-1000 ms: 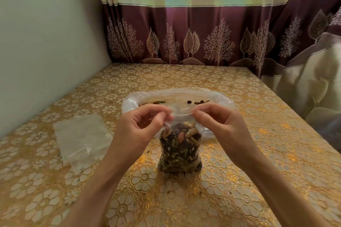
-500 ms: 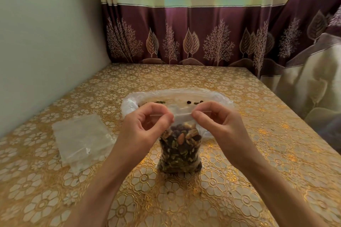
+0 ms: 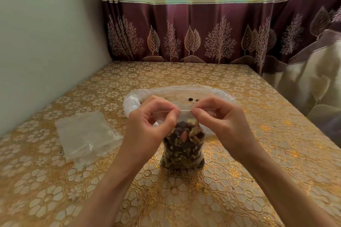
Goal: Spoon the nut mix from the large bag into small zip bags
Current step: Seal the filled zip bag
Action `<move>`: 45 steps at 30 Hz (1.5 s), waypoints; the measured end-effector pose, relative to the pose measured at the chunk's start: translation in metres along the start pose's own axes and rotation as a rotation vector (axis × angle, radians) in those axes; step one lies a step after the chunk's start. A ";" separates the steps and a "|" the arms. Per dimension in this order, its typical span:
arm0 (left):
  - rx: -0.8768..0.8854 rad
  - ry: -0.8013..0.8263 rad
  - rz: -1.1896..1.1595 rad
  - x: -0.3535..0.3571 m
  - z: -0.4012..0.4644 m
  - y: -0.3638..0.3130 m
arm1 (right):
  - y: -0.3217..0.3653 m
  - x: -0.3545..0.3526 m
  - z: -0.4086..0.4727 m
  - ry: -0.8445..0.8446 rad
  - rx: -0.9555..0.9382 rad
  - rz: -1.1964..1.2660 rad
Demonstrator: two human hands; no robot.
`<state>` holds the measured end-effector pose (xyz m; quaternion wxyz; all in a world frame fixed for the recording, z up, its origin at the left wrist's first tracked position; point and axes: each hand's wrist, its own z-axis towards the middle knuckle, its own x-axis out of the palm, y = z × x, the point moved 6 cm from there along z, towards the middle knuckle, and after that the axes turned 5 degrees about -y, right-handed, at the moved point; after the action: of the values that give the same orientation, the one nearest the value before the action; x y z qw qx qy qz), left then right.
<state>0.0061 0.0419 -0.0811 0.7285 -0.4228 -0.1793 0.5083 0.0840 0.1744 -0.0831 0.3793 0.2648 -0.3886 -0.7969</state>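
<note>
Two hands pinch the top edge of a filled small zip bag standing on the worktop.

Head view: the small zip bag (image 3: 182, 145), packed with nut mix, stands upright on the gold-flowered worktop (image 3: 258, 162), just in front of the large bag (image 3: 132, 104), whose rolled-down rim shows a few dark pieces inside. The left hand (image 3: 153, 125) has its grip closed on the left part of the zip strip, thumb and forefinger pressed together on it; the right hand (image 3: 219, 121) has its grip closed the same way on the right part, and the two sets of fingertips nearly meet at the middle of the strip. A stack of empty clear bags (image 3: 84, 134) lies flat on the worktop to the left, apart from the hands. Behind the worktop hangs a maroon and cream curtain (image 3: 203, 29) with tree and leaf patterns.
</note>
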 end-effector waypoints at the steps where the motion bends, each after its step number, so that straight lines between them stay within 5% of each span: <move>1: -0.002 0.012 -0.005 0.000 0.000 0.000 | 0.000 0.001 0.000 0.005 0.009 0.000; 22: 0.270 -0.041 0.289 0.002 -0.004 -0.014 | 0.015 0.011 -0.002 0.048 -0.155 -0.221; 45: -0.016 -0.150 0.015 -0.032 0.000 0.013 | -0.010 -0.019 -0.005 -0.029 0.091 0.118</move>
<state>-0.0151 0.0151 -0.0858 0.7059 -0.3907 -0.2344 0.5424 0.0942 0.1916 -0.0910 0.4076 0.2470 -0.4448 -0.7583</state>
